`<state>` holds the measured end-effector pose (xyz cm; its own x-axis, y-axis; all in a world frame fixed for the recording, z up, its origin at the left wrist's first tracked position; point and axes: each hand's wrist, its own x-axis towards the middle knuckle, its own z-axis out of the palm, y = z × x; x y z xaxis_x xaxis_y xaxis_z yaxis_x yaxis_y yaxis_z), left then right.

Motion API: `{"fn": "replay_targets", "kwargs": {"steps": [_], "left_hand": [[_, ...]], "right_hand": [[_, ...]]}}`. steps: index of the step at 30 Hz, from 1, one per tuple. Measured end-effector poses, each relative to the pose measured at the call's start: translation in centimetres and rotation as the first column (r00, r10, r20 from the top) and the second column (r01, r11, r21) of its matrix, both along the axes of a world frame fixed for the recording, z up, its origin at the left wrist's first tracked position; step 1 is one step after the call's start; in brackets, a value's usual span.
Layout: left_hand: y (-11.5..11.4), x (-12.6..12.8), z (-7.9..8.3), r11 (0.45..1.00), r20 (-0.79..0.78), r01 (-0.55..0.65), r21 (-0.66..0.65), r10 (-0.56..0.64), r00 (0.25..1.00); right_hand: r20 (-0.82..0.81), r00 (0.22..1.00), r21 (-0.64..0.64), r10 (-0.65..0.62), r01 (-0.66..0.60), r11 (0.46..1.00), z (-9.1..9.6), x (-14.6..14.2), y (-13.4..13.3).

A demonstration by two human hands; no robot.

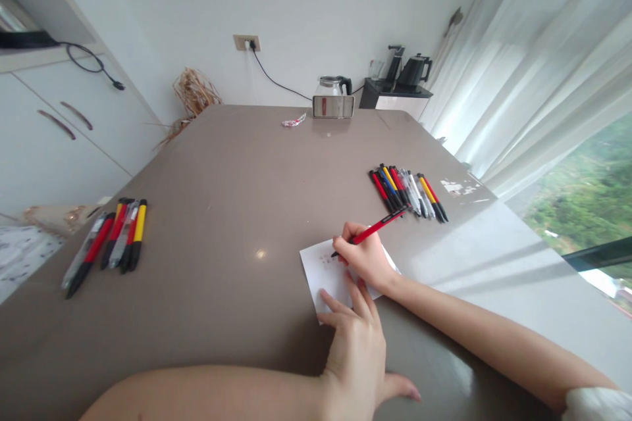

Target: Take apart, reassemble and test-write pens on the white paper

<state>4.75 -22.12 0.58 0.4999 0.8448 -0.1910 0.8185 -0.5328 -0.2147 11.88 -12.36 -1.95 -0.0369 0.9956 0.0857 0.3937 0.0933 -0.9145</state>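
My right hand (364, 255) is closed around a red pen (378, 226) with black ends, its tip down at a white sheet of paper (316, 270). Small dark marks show on the paper near the tip. My left hand (356, 335) rests with spread fingers on the lower part of the sheet, its thumb out to the right on the table. Beyond my right hand lies a row of pens (405, 192) in red, black, blue, yellow, white and clear. A second group of pens (116, 237) lies at the table's left side.
At the far edge of the brown table (222, 177), a phone (333, 107) stands against a glass pot (330, 84). A crumpled wrapper (294, 121) lies left of it. Curtains and a window line the right side; white cabinets (64, 131) stand at left.
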Motion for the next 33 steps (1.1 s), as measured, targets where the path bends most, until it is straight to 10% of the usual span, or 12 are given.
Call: {"fn": "replay_targets", "kwargs": {"steps": [13, 20, 25, 33], "left_hand": [[1.4, 0.0, 0.4, 1.000, -0.006, -0.007, -0.019, 0.007, 1.000], [3.7, -1.9, 5.1, 0.991, 0.168, -0.036, 0.129, 0.013, 0.986], [8.2, -3.3, 8.4, 0.915, 0.559, -0.252, 0.315, 0.036, 0.828], [13.1, -3.1, 6.0, 0.979, 0.870, -0.188, 0.082, 0.022, 0.493]], "right_hand": [[0.003, 0.999, 0.280, -0.046, 0.043, 0.959, 2.7, 4.1, 3.2], [0.280, 0.959, 0.321, -0.036, -0.058, 0.945, 1.8, 4.1, 3.1], [0.351, 0.932, 0.312, 0.087, -0.204, 0.928, 2.0, 3.0, 1.7], [0.276, 0.949, 0.176, 0.151, -0.204, 0.963, 2.4, 2.1, 0.6]]}}
